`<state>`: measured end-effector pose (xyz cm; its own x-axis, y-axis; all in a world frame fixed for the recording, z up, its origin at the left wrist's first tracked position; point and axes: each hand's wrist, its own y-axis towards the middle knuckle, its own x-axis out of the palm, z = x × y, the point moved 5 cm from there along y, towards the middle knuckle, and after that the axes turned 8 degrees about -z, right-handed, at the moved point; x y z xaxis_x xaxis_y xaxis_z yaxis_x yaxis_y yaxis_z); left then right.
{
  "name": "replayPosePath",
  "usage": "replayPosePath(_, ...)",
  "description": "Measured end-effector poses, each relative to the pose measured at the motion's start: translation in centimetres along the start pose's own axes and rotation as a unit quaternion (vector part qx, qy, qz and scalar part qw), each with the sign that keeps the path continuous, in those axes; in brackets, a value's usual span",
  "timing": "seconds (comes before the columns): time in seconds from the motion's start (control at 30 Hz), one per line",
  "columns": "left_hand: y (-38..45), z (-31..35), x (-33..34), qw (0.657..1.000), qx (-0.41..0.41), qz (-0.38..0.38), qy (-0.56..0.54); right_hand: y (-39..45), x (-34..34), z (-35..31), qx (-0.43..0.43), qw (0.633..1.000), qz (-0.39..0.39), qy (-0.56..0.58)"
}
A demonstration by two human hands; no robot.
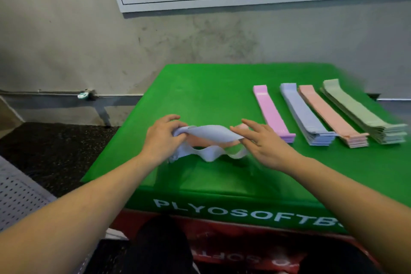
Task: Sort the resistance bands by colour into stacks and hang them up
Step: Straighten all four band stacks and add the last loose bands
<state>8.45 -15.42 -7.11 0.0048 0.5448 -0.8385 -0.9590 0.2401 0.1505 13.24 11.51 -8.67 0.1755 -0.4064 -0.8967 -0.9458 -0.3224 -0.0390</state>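
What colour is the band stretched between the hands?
Pale lavender-blue band, seen in the head view.

Pink (273, 111), lavender (305, 113), peach (328, 114), sage stacks (358, 111); green box (200, 87)

Your hands have open room across the far-left green box top (200, 87). To the right, four band stacks (329, 113) lie side by side, blocking that side; the wall (178, 40) closes the far edge.
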Motion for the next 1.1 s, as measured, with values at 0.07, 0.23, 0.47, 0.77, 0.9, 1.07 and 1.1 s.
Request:
replayPosePath(0.07, 0.1, 0.4, -0.7, 1.000, 0.007, 0.009, -0.027, -0.4, -0.9, -0.8, 0.006, 0.995, 0.012, 0.095)
replayPosePath(0.23, -0.7, 2.3, -2.1, 0.981, 0.015, -0.039, -0.191, -1.5, -3.2, -2.5, 0.031, 0.950, 0.096, 0.295)
replayPosePath(0.47, -3.5, 5.6, -3.7, 0.928, 0.021, -0.106, -0.355, -5.2, -7.6, -4.2, 0.020, 0.880, 0.201, 0.430)
replayPosePath(0.77, -8.8, 9.7, -3.2, 0.822, -0.016, -0.212, -0.529, -10.2, -11.9, -6.4, 0.009, 0.836, 0.164, 0.524)
replayPosePath(0.9, -10.0, 10.4, -2.6, 0.836, -0.042, -0.155, -0.524, -12.7, -13.2, -7.4, -0.005, 0.860, 0.112, 0.497)
replayPosePath(1.07, -11.1, 11.0, -2.1, 0.831, -0.065, -0.142, -0.534, -14.8, -14.1, -7.3, -0.021, 0.899, 0.036, 0.436)
replayPosePath(1.1, -11.2, 11.2, -2.2, 0.822, -0.072, -0.144, -0.546, -15.2, -14.1, -7.2, -0.022, 0.902, 0.015, 0.431)
